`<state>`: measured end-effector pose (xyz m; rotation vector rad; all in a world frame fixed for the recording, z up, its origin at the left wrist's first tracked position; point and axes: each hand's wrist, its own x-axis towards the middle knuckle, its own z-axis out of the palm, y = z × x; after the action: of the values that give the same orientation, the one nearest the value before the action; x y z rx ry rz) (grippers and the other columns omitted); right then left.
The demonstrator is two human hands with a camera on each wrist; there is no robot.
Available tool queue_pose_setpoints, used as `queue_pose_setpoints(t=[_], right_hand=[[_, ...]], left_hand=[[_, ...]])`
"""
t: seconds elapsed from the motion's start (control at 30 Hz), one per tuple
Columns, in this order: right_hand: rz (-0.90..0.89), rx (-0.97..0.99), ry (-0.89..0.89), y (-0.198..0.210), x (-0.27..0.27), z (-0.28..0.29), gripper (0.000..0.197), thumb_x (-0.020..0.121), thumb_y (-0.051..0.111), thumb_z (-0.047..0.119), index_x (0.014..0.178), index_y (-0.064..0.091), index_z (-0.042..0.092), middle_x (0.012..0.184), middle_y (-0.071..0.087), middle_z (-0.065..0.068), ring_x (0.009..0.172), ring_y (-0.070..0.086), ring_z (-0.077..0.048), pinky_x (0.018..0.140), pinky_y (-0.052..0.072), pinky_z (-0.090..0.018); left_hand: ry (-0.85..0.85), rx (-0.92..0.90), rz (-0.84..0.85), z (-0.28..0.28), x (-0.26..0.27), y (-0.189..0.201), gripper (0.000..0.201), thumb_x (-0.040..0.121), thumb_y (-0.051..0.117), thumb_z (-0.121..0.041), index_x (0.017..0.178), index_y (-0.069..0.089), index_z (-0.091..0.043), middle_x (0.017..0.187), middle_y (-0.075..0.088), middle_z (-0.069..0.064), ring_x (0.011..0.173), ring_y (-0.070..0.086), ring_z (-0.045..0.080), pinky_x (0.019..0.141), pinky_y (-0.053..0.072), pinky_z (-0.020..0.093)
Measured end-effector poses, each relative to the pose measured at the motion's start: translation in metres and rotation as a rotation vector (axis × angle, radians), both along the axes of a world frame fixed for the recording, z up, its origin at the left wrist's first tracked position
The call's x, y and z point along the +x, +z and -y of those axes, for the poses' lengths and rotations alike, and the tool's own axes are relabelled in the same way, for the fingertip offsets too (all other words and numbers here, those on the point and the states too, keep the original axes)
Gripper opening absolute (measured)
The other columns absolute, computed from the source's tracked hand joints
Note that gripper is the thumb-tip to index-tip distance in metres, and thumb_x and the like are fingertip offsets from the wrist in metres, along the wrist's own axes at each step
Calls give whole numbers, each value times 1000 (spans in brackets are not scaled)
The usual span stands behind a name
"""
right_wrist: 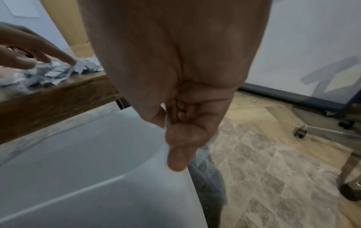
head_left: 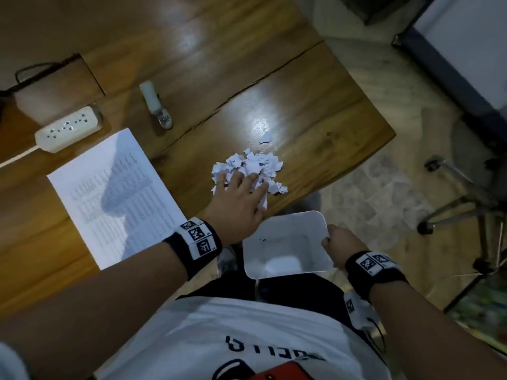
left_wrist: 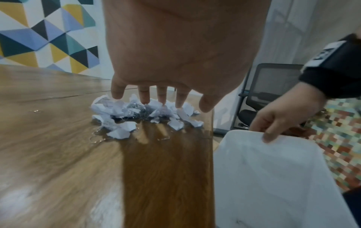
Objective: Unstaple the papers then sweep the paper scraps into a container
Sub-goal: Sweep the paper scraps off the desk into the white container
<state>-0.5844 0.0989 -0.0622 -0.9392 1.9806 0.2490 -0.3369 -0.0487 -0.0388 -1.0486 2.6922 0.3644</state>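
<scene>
A heap of torn white paper scraps (head_left: 251, 167) (left_wrist: 140, 112) (right_wrist: 52, 74) lies near the front right edge of the wooden table (head_left: 315, 111). My left hand (head_left: 238, 198) (left_wrist: 156, 95) lies on the heap with straight, spread fingers touching the scraps. My right hand (head_left: 340, 245) (right_wrist: 179, 135) grips the rim of a white plastic container (head_left: 285, 250) (left_wrist: 273, 177) (right_wrist: 87, 169), held just below the table edge in front of the heap. The container looks empty apart from a few dark specks. A printed sheet of paper (head_left: 115, 193) lies flat to the left. A white staple remover (head_left: 155, 104) rests behind it.
A white power strip (head_left: 67, 128) with its cable sits at the table's left. An office chair (head_left: 466, 209) (left_wrist: 273, 92) stands on the tiled floor to the right. A whiteboard stand (head_left: 452, 50) is at the far right.
</scene>
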Motion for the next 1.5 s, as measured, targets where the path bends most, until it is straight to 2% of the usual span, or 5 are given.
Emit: queue_pose_setpoints(t=[0.57,0.83,1.1,1.37,1.5], right_hand=[[196,-70,184,-63,-47,68,32,99,49,18,120,64,0,118,71,-26,103,68,-42,83,54,-40],[207,-70,151,-58,-59,68,13,93,51,12,89,63,8,101,72,-33,89,71,-49,83,60,-59],[202,-30,123,-51,-47,60,28,92,50,20,110,66,5,101,76,-27,86,74,-44,80,62,-58],[208,-25,107,-44,-40,59,28,91,48,20,111,63,7,97,74,-27,86,73,-45,80,62,-58],[188,-20,98,-46,-35,57,25,92,50,19,105,66,5,94,74,-27,83,73,-42,78,63,-56]], left_hand=[[116,155,-91,-64,-32,9,58,98,57,-32,154,47,-20,164,44,15,142,48,35,117,38,51],[320,135,-45,-54,-42,-7,64,111,42,-53,167,32,-23,175,26,10,163,21,35,130,9,71],[114,204,-5,-77,-27,-12,72,111,31,-61,170,19,-22,178,23,10,166,15,31,130,6,72],[547,111,-105,-13,-8,2,72,110,34,-62,167,29,-19,175,26,14,164,19,35,133,7,66],[454,129,-26,-17,5,-5,79,107,21,-68,169,25,-19,172,34,13,162,24,33,132,4,67]])
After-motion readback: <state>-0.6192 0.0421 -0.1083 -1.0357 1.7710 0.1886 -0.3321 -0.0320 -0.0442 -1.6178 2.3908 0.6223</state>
